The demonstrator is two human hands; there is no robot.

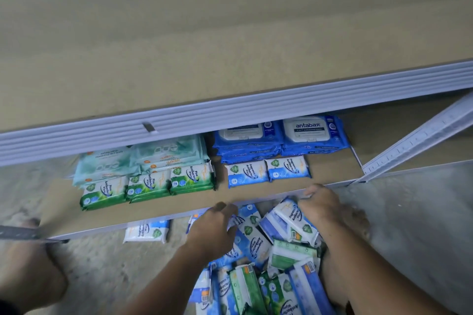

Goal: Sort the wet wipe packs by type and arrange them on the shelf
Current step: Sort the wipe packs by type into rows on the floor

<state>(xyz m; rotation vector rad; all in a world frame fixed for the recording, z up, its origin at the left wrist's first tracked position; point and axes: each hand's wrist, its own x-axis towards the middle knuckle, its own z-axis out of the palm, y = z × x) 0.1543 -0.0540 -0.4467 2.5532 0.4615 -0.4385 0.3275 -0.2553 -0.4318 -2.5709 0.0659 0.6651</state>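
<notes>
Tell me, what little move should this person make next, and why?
Probably lift the blue-and-white soft plastic fragrance-free wipe pack that the right hand grips out of the floor pile and set it on the brown shelf board, just right of the two matching packs; bare board shows there.

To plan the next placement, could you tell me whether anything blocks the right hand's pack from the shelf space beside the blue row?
Nothing visible does. The right hand holds its Fragrance Free pack in front of the shelf, whose board lies bare right of the blue row.
</notes>
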